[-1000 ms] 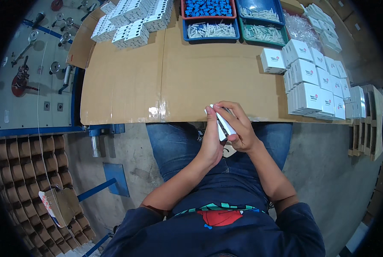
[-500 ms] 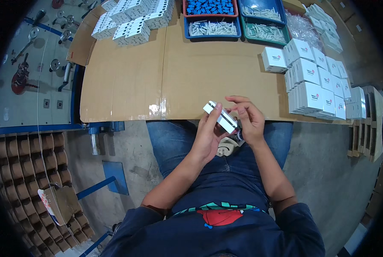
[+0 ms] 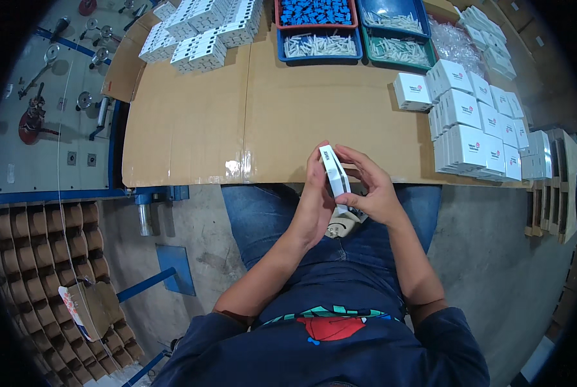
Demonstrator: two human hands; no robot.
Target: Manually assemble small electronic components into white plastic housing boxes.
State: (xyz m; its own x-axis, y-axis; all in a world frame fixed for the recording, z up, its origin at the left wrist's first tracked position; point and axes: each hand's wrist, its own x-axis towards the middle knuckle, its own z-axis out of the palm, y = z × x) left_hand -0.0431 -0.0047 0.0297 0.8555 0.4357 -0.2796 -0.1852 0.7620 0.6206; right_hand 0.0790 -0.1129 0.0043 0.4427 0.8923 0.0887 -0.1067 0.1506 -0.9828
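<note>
Item: one small white carton (image 3: 335,171), flat and unfolded, pinched between my left hand (image 3: 314,197) and right hand (image 3: 372,193) fingers above my lap. Finished cartons (image 3: 472,126) stacked on the table (image 3: 269,109); this one not yet formed.

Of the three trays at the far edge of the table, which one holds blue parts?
The red-rimmed tray, the leftmost and farthest one, is full of small blue parts. The blue tray and green tray hold whitish stick-like pieces.
</note>
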